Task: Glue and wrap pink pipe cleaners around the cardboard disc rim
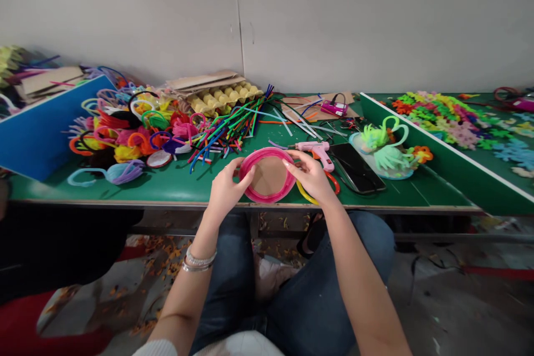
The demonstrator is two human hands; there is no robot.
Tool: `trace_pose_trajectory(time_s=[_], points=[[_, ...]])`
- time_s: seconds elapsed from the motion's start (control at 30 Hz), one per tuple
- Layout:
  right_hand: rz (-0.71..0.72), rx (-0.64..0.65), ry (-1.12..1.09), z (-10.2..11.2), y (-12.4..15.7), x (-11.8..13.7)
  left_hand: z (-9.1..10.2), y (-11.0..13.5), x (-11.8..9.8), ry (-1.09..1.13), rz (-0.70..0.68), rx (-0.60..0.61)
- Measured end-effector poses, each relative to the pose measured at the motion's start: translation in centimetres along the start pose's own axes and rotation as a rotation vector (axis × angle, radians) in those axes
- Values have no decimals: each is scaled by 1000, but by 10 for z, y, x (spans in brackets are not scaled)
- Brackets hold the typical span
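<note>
Green table (175,184) (pipe cleaners (225,125) strewn) beneath left hand (224,189) and right hand (312,177), fingers pinching a pink-rimmed disc (267,177).

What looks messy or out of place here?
Small orange scraps litter the floor under the green table, like dropped trimmings. On top, coloured pipe cleaners lie strewn in a loose heap. The pink-rimmed disc held by the left hand and right hand looks intact.

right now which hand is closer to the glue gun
Right. The right hand sits close beside the glue gun, on the right edge of the pink ring; the left hand holds its left edge, farther off.
</note>
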State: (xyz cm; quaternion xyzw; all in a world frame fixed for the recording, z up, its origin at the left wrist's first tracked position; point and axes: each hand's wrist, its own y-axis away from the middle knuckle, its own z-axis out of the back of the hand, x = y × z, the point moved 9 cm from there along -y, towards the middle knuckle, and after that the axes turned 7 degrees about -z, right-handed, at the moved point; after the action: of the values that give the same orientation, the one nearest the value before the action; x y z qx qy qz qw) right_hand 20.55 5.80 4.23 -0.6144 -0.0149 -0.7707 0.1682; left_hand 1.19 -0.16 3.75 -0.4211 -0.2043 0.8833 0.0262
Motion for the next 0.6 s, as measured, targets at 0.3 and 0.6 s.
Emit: trace_pose_trajectory(time_s=[0.3, 0.6], points=[[1, 5, 32, 0, 2, 4, 2, -14, -8, 122, -107, -59], [44, 34, 70, -2, 3, 7, 0, -13, -8, 278, -88, -73]])
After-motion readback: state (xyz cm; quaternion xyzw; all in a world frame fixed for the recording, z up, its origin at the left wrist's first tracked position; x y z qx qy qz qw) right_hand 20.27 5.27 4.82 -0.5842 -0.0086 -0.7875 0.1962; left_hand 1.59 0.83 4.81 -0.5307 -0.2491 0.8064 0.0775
